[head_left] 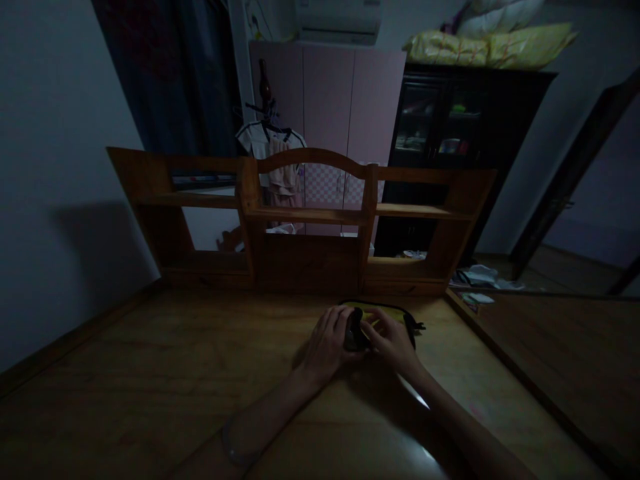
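My left hand (326,341) is closed round a small black object (354,331) with a rounded, curved outline; dim light hides its exact kind. From the other side my right hand (393,339) has its fingers bent in a pinch against the same object's edge. Just behind both hands, a flat yellow-green pouch (400,312) with a black border lies on the wooden surface (225,373). A black strap or zipper pull sticks out at its right, and my hands cover part of it.
A wooden shelf unit (310,215) runs along the back of the surface. The wall (65,200) rises at the left; a raised wooden edge (510,363) borders the right. Beyond are hanging clothes (273,150), a pink wardrobe (327,100) and a dark cabinet (465,120).
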